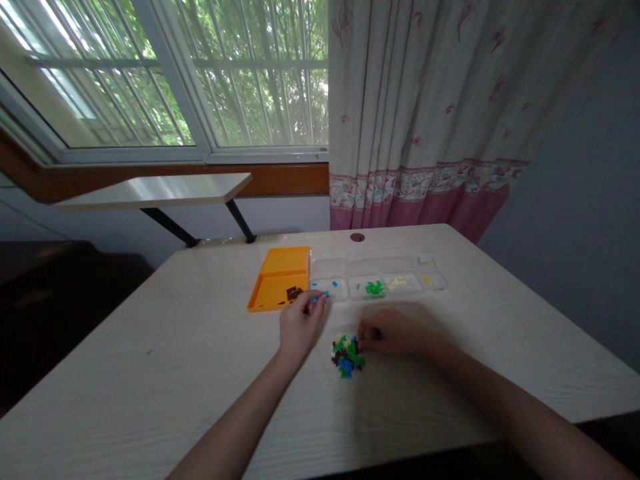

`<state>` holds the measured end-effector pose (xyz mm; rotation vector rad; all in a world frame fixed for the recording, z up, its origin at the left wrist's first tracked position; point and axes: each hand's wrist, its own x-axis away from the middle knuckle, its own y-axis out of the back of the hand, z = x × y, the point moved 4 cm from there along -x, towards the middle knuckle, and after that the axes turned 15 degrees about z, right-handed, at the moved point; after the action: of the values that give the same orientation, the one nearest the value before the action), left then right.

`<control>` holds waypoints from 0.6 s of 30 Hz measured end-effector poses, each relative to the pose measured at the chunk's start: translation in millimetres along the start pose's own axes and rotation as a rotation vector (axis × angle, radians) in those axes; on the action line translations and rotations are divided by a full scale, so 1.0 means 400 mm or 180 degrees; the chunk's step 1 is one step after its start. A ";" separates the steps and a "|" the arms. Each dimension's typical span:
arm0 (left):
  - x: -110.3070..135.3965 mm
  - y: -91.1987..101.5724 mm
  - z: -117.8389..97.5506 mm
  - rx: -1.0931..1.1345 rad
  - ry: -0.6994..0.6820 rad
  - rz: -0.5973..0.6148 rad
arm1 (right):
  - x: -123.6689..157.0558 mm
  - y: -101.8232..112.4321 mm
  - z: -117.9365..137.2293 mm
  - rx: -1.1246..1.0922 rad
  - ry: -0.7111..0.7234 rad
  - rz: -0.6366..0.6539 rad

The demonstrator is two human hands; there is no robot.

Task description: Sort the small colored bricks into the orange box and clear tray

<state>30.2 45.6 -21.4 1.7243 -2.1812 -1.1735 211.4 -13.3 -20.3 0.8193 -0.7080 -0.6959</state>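
My left hand (301,321) reaches over the near edge of a clear box's blue-brick compartment, its fingers pinched at small blue bricks (325,294). Beside the pile's right edge, my right hand (385,332) has thumb and forefinger closed together; what they hold, if anything, is too small to make out. The mixed pile (347,357) has green, blue, brown and yellow toy bricks. Dark brown bricks (294,293) lie in the open orange case (256,300). Green bricks (375,288), pale yellow bricks (399,283) and yellow bricks (427,281) sit in separate clear compartments.
The pale wooden table (200,360) has a round cable hole (357,237) near its back edge. A raised white shelf (165,190) stands on black supports at the back left. Behind the table hangs a patterned curtain (420,120) next to a barred window (260,73).
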 end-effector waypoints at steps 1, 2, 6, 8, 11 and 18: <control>-0.003 0.003 0.007 -0.0070 0.0144 -0.0009 | 0.000 0.000 0.000 0.0002 0.0025 0.0002; -0.005 0.005 0.013 -0.0152 0.0274 0.0001 | 0.000 0.000 0.000 0.0002 0.0043 0.0004; -0.012 0.012 0.029 -0.0477 0.0603 0.0069 | 0.001 0.001 -0.001 -0.0011 0.0049 0.0008; -0.013 0.014 0.033 -0.0584 0.0693 0.0065 | 0.003 0.002 0.000 -0.0011 0.0078 0.0008; -0.015 0.015 0.037 -0.0580 0.0737 0.0055 | 0.007 0.004 0.004 0.0028 0.0196 0.0065; -0.010 -0.021 0.015 -0.0231 -0.0118 0.0574 | 0.003 0.000 -0.001 -0.0079 0.0171 0.0121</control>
<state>34.8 51.4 -29.4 1.4544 -2.2306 -1.2312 212.3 -14.2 -20.2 0.7972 -0.6637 -0.6452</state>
